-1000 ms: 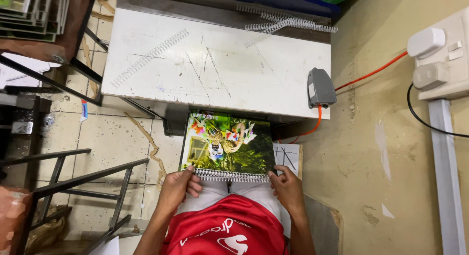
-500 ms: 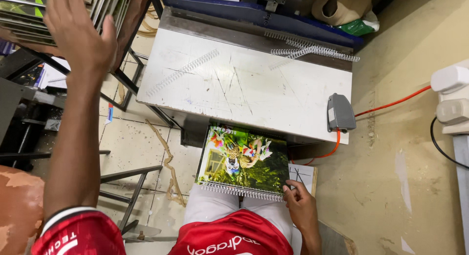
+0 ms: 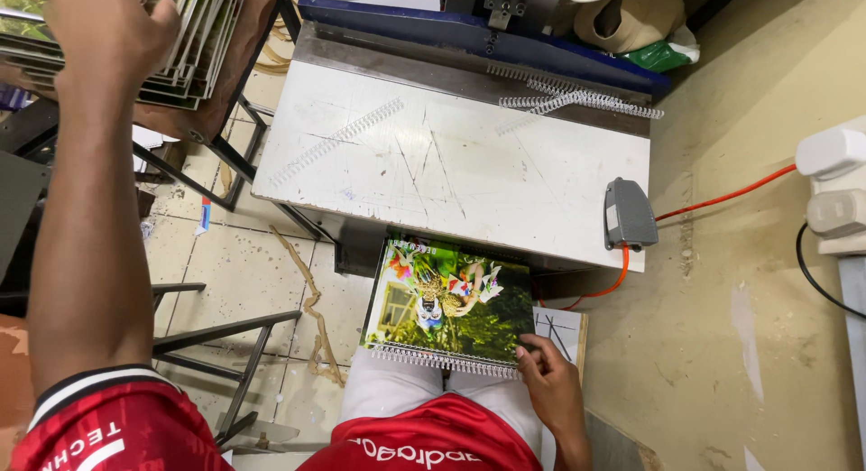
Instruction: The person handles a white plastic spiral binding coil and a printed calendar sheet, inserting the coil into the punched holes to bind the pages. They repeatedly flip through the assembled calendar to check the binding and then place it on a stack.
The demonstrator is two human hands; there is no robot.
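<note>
A spiral-bound booklet (image 3: 448, 304) with a colourful green picture cover lies on my lap, its white wire spine toward me. My right hand (image 3: 548, 381) grips its near right corner. My left arm stretches up to the far left, where my left hand (image 3: 110, 31) rests on a stack of printed sheets (image 3: 194, 47) on a brown stand; whether the fingers grip a sheet is hidden.
A scratched white worktable (image 3: 451, 173) stands ahead with a loose wire coil (image 3: 338, 139) and more coils (image 3: 577, 101) by a blue binding machine (image 3: 487, 33). A grey pedal switch (image 3: 629, 214) with an orange cable sits at its right edge. Metal frames (image 3: 216, 331) stand at left.
My left hand left the booklet and rose to the stack of sheets at the upper left. The view shifted and moved closer. My right hand stays on the booklet's corner.
</note>
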